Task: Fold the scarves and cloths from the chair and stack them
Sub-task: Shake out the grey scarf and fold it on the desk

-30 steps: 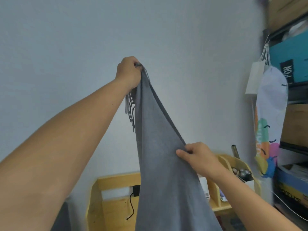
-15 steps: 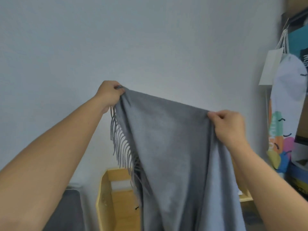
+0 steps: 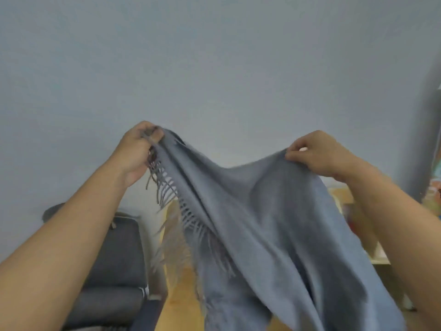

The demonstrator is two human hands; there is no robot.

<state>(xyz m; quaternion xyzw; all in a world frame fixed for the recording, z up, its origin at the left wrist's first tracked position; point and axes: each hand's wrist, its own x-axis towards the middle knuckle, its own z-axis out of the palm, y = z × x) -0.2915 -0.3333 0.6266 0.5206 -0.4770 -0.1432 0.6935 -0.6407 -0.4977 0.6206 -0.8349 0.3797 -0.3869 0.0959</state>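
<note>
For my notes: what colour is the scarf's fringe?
Grey, matching the scarf; the fringe shows best in the head view.

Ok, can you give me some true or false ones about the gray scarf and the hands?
1. Both hands hold the gray scarf up in the air. True: the left hand and the right hand each grip its top edge.
2. The fringe hangs near the right hand. False: it hangs below the left hand.
3. The scarf is neatly folded on a table. False: it hangs open between the hands.
4. A dark gray chair is at the lower left. True.
</note>
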